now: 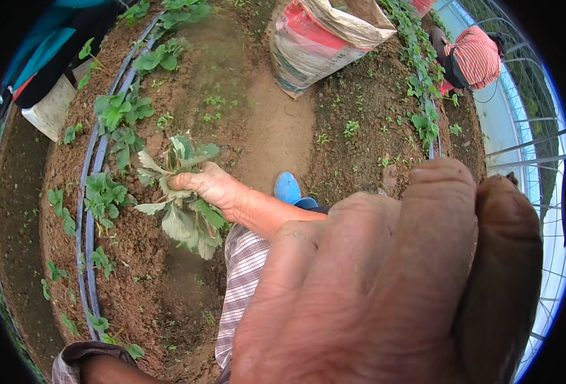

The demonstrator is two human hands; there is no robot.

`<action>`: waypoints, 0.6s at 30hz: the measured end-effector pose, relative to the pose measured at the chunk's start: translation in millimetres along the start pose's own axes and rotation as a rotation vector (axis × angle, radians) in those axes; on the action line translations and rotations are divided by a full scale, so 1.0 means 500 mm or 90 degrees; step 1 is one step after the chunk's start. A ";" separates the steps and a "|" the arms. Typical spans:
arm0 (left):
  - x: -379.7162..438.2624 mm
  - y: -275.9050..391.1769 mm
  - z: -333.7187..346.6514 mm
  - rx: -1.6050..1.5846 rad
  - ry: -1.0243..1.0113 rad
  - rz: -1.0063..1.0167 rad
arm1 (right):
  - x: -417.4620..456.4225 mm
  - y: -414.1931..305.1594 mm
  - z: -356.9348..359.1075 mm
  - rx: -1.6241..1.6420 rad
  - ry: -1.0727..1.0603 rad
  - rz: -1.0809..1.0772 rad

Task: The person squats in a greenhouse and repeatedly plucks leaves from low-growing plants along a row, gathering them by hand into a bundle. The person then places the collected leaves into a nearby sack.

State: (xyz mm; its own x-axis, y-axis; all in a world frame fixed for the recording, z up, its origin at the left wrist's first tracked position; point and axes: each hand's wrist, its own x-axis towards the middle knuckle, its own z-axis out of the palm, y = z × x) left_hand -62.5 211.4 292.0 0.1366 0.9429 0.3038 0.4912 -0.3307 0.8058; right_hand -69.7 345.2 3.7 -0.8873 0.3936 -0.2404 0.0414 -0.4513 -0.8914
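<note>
My left hand (359, 288) is raised very close to the camera, back of the hand towards it, and fills the lower right. Its fingers look bent, and its palm side is hidden. From behind it my right forearm reaches left, and my right hand (206, 185) grips a bunch of cut strawberry leaves (182, 225), some showing pale undersides. The bunch hangs over the soil beside rooted strawberry plants (103, 197). At the bottom left shows a rolled checked sleeve (71, 357) with a bare forearm.
Drip hoses (88, 240) run along the left bed. An open woven sack (311, 53) stands on the dirt path beyond my blue boot (287, 187). A person in a striped top (477, 57) bends at the upper right; another person's teal clothing (43, 53) shows upper left, beside a whitish container (52, 108).
</note>
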 end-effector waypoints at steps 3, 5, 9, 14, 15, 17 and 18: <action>0.003 -0.027 0.002 -0.035 -0.018 -0.023 | -0.030 -0.061 0.070 0.145 0.098 0.033; 0.009 -0.033 0.010 -0.046 -0.039 -0.026 | -0.027 -0.054 0.036 0.247 0.001 0.149; 0.001 -0.014 0.006 -0.052 -0.031 -0.013 | -0.040 -0.080 0.059 0.222 0.027 0.107; -0.022 -0.015 -0.001 -0.022 0.039 -0.061 | -0.044 -0.092 0.063 0.173 0.020 0.155; -0.034 -0.024 -0.003 0.001 0.087 -0.097 | -0.032 -0.071 0.058 0.175 0.033 0.138; -0.063 -0.070 -0.008 0.103 0.212 -0.242 | -0.032 -0.079 0.049 0.208 0.030 0.131; -0.078 -0.141 -0.012 0.151 0.241 -0.302 | -0.024 -0.069 0.024 0.222 0.078 0.108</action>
State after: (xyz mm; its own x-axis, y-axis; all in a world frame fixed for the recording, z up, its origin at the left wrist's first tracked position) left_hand -107.4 197.8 226.6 -0.4332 0.8910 0.1361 0.6058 0.1761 0.7759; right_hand -65.9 346.4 42.0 -0.8190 0.3737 -0.4355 0.0049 -0.7543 -0.6565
